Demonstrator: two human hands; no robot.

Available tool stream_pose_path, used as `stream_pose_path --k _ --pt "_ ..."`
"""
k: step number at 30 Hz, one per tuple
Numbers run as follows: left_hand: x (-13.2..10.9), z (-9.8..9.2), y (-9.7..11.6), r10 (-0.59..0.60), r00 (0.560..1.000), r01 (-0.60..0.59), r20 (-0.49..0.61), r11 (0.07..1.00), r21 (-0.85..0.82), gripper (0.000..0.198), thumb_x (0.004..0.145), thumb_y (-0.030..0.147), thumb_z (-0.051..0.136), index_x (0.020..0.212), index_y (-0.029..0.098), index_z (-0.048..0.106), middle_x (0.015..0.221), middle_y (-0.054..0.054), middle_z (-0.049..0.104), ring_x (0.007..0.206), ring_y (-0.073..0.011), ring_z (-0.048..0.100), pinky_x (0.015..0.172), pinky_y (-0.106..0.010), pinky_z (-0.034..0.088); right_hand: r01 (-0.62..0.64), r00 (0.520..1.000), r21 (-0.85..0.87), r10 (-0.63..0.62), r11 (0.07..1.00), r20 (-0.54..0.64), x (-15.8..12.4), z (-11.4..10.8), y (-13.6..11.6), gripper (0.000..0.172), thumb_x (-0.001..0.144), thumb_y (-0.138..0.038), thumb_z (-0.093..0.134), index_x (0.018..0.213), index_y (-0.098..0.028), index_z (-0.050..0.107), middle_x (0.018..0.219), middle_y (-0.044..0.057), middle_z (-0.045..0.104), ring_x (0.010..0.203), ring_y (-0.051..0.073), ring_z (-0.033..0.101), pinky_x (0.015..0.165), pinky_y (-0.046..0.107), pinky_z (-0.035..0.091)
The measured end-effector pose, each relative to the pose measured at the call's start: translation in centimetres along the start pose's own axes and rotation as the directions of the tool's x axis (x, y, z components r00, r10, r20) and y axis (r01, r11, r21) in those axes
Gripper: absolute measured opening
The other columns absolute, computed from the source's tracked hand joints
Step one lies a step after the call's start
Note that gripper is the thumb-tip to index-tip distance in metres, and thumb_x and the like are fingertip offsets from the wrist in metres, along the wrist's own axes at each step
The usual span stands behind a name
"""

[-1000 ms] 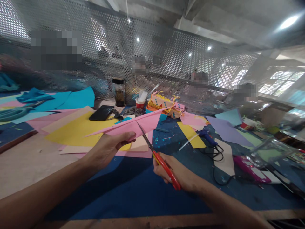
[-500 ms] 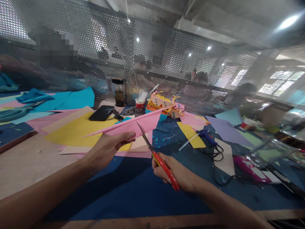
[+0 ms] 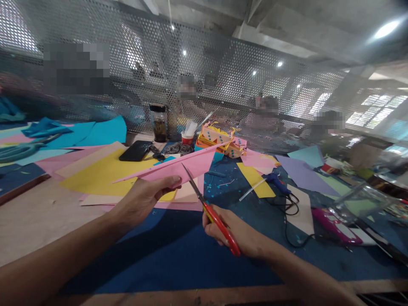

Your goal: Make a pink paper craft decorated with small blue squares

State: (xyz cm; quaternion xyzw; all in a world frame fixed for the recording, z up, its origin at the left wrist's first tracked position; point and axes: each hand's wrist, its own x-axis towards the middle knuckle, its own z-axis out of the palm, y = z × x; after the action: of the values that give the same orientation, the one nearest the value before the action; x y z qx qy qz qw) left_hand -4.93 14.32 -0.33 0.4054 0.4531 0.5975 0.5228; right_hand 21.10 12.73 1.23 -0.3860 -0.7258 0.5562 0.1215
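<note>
My left hand [image 3: 149, 193] pinches a folded sheet of pink paper [image 3: 194, 163] along its lower edge, thumb on top. The paper is held up above the table, tilted with its right end higher. In my right hand [image 3: 228, 229] is a pair of scissors [image 3: 219, 225] with red and yellow handles, my fingers wrapped round them. The blades point up and left, and one blade lies across the near face of the pink paper, just right of my left thumb. Where the other blade is, I cannot tell.
Stacked coloured sheets [image 3: 95, 174] lie behind my left hand, with a black phone [image 3: 135, 151] on them. Further back stand a lidded bottle [image 3: 158, 125], a red paper cup [image 3: 187, 138] and an orange paper model [image 3: 216, 138]. Rightward are a blue glue gun [image 3: 279, 182] and a clear jar [image 3: 363, 202].
Hardly anything differs. The scissors and my right hand have shifted very slightly left; the pink paper and my left hand stay in place.
</note>
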Motion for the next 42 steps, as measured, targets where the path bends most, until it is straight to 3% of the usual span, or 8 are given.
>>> stream_pose_path --k 8,19,25,32,42 --pt "0.1 -0.1 -0.1 -0.009 1.0 0.009 0.002 1.0 -0.029 0.028 0.063 0.041 0.102 0.077 0.021 0.088 0.089 -0.008 0.082 0.092 -0.0235 0.071 0.089 -0.031 0.065 0.002 1.0 0.033 -0.003 0.999 0.015 0.0 0.0 0.8 0.008 0.09 -0.018 0.057 0.089 -0.022 0.05 0.069 -0.007 0.051 0.061 0.01 0.042 0.06 0.024 0.033" --pt "0.2 -0.3 -0.3 -0.023 1.0 0.023 0.005 0.999 -0.025 0.031 0.062 0.043 0.104 0.078 0.021 0.089 0.091 -0.007 0.082 0.095 -0.0224 0.071 0.09 -0.028 0.065 0.007 1.0 0.049 -0.007 0.999 0.001 0.1 0.1 1.1 0.006 0.096 -0.021 0.055 0.091 -0.022 0.05 0.068 -0.007 0.049 0.061 0.01 0.041 0.057 0.023 0.032" --pt "0.2 -0.1 -0.2 -0.022 1.0 0.022 -0.003 0.999 -0.032 0.03 0.061 0.041 0.104 0.077 0.02 0.088 0.091 -0.007 0.082 0.093 -0.0232 0.071 0.092 -0.032 0.066 0.019 1.0 0.036 -0.019 0.999 -0.008 0.1 0.1 0.9 0.008 0.095 -0.018 0.053 0.089 -0.022 0.05 0.066 -0.008 0.049 0.06 0.009 0.041 0.056 0.022 0.032" --pt "0.1 -0.3 -0.2 -0.025 1.0 0.025 0.002 0.999 -0.035 0.032 0.06 0.042 0.104 0.078 0.021 0.088 0.089 -0.005 0.082 0.093 -0.0208 0.07 0.088 -0.027 0.065 0.019 1.0 0.025 -0.019 1.0 -0.015 0.2 0.1 0.8 0.008 0.094 -0.019 0.053 0.088 -0.023 0.049 0.065 -0.008 0.049 0.058 0.009 0.041 0.054 0.022 0.031" --pt "0.4 -0.2 -0.4 -0.028 1.0 0.027 -0.005 0.999 -0.031 0.033 0.06 0.042 0.105 0.079 0.02 0.088 0.09 -0.008 0.082 0.094 -0.0236 0.07 0.09 -0.032 0.065 0.003 1.0 0.035 -0.002 0.999 -0.021 0.1 0.4 0.6 0.009 0.093 -0.019 0.054 0.087 -0.023 0.048 0.063 -0.009 0.047 0.058 0.009 0.04 0.053 0.022 0.031"
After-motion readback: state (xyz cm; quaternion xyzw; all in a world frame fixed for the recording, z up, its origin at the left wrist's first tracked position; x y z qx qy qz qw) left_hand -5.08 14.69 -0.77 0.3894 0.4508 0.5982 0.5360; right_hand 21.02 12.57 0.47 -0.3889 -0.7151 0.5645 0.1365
